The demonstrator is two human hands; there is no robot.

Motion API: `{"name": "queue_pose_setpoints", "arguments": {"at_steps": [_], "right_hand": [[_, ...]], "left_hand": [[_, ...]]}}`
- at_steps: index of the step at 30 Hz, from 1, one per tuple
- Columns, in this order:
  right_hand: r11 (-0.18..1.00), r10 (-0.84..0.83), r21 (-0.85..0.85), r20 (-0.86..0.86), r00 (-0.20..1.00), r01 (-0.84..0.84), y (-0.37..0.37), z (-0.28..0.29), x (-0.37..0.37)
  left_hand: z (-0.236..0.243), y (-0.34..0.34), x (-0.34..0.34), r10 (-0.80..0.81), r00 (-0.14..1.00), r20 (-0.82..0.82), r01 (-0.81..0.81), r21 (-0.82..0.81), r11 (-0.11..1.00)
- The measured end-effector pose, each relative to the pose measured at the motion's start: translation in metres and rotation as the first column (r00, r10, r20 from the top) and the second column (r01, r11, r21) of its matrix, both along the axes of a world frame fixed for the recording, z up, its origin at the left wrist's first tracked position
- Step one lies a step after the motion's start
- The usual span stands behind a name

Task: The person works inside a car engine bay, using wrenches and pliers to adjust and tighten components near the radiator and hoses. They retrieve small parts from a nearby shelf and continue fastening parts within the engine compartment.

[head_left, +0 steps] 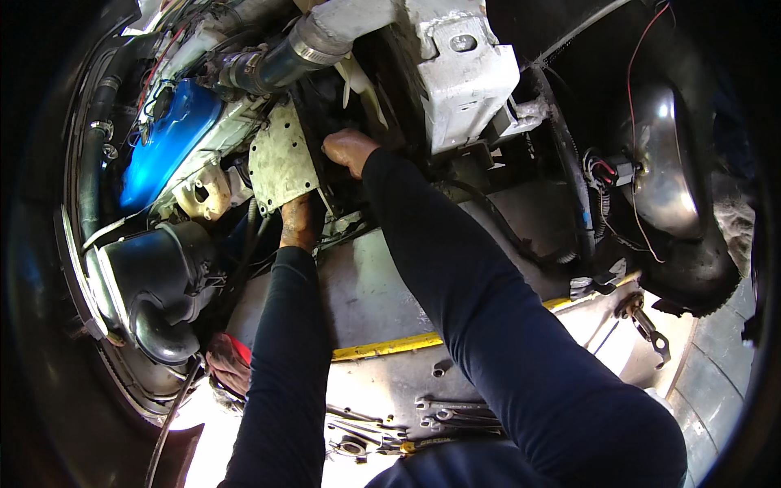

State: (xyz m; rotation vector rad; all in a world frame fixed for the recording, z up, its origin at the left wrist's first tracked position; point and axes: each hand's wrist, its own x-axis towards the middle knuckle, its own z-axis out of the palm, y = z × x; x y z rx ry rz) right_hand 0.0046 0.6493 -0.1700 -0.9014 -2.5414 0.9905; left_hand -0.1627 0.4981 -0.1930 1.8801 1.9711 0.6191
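A flat grey metal plate (282, 156) with holes along its edge stands in the engine bay. My left hand (299, 221) reaches up behind the plate's lower edge, and its fingers are hidden there. To the right of the plate is my right hand (350, 151), its fingers curled closed beside a dark gap. Whatever it may be gripping is hidden in the shadow. A pale fan blade (363, 88) shows just above it. Both arms wear dark sleeves.
A blue cover (172, 146) and a black round housing (159, 272) lie at left. Above runs a hose with a metal clamp (320, 47). A pale metal bracket (472, 102) juts out at the top. Several wrenches (455, 411) lie below a yellow-edged panel (390, 347).
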Motion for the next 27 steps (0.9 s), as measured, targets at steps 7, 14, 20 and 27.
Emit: {"name": "queue_pose_setpoints", "arguments": {"at_steps": [7, 14, 20, 27], "right_hand": [[0.97, -0.181, -0.203, -0.213, 0.96, 0.138, 0.0, -0.015, -0.012], [0.987, 0.106, 0.153, -0.379, 0.919, -0.051, 0.003, -0.04, 0.017], [0.97, 0.033, 0.24, -0.019, 0.999, -0.027, -0.022, -0.019, 0.009], [0.87, -0.436, -0.222, 0.075, 0.897, 0.441, -0.064, -0.005, -0.017]], "left_hand": [[-0.011, -0.005, -0.01, -0.011, 0.985, -0.171, 0.006, -0.032, 0.999], [-0.013, 0.004, 0.004, -0.063, 0.972, -0.225, 0.065, 0.002, 0.998], [-0.051, -0.007, -0.032, 0.143, 0.908, 0.393, -0.126, -0.069, 0.99], [-0.043, -0.009, -0.021, 0.159, 0.951, 0.265, -0.162, -0.012, 0.987]]}}
